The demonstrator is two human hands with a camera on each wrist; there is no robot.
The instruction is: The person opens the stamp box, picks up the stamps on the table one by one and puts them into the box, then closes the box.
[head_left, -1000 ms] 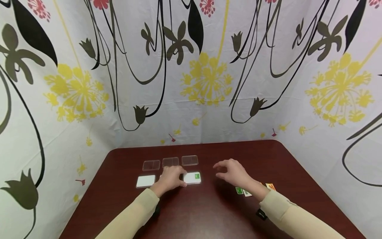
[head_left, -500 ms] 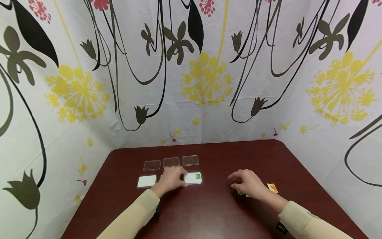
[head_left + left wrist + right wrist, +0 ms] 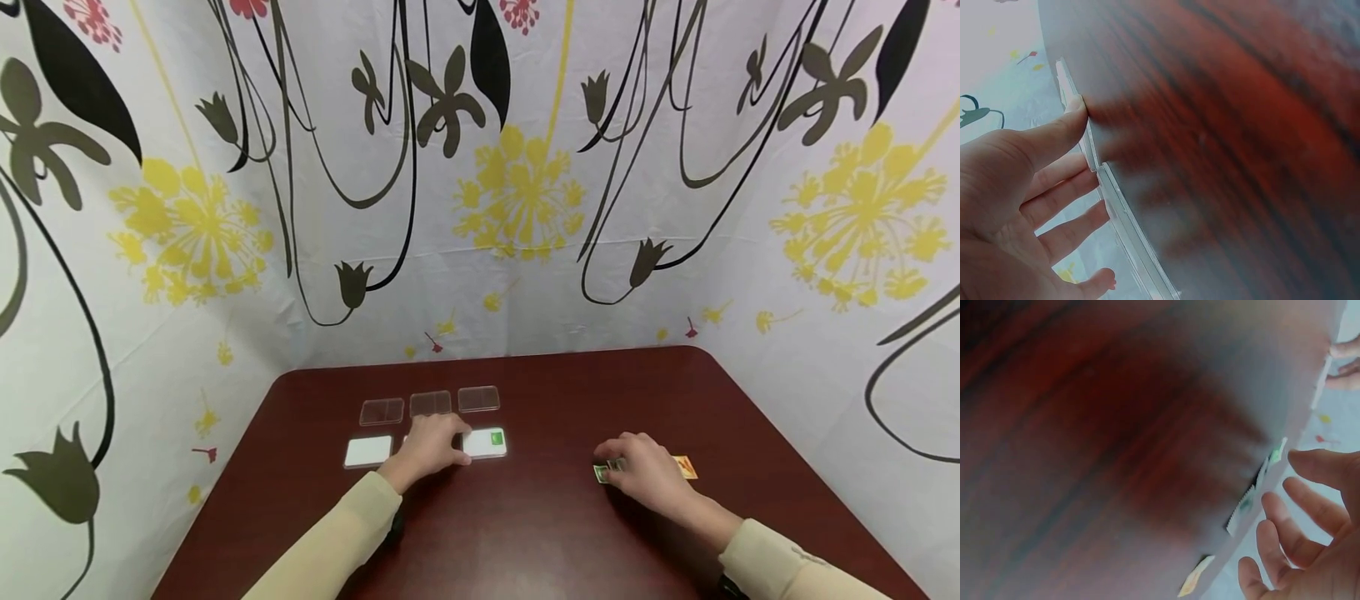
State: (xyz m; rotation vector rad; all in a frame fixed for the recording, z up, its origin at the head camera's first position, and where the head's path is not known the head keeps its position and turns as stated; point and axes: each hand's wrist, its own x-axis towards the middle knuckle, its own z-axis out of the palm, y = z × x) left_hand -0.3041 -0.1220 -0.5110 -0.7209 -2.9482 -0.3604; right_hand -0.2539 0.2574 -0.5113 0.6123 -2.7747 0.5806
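My left hand (image 3: 429, 446) pinches the left end of a shallow clear plastic case (image 3: 480, 450), its thumb on the near edge and index finger on the far edge. Inside that case, a green stamp (image 3: 497, 437) lies on a white backing. Another white-backed case is mostly hidden beneath the same hand. To the right, my right hand (image 3: 651, 475) hovers low over several loose stamps. A green stamp (image 3: 600, 474) shows near its thumb; in the right wrist view, a stamp with a toothed edge (image 3: 1242, 509) lies beside loosely bent, spread fingers.
An orange stamp (image 3: 686, 467) lies just beyond the right hand. A white-backed case (image 3: 368, 452) sits left of the left hand. Behind stand three clear empty plastic pieces (image 3: 382, 412) in a row. The dark red table (image 3: 517, 533) meets a flower-printed cloth (image 3: 510, 308) at the back.
My right hand has moved right and lowered from the middle of the table to the loose stamps. My left hand has stayed at the case.
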